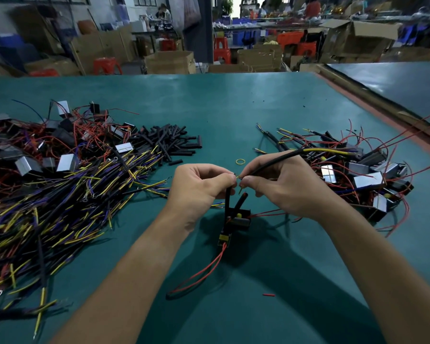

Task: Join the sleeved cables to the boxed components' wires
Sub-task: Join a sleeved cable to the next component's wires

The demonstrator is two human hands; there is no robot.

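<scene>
Sleeved cable (278, 162) is pinched in the right hand (281, 184), its bare tips meeting a wire nipped by the left hand (199, 187), both just above the component (236, 219) on the counter (209, 108). Cable pile (60, 194) sits left of it, finished ones (358, 170) right.

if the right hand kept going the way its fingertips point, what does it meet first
The right hand points left, toward the left hand. Their fingertips nearly meet over a bare wire end, so it would likely meet that wire, then the left fingertips; depth is unclear.
</scene>
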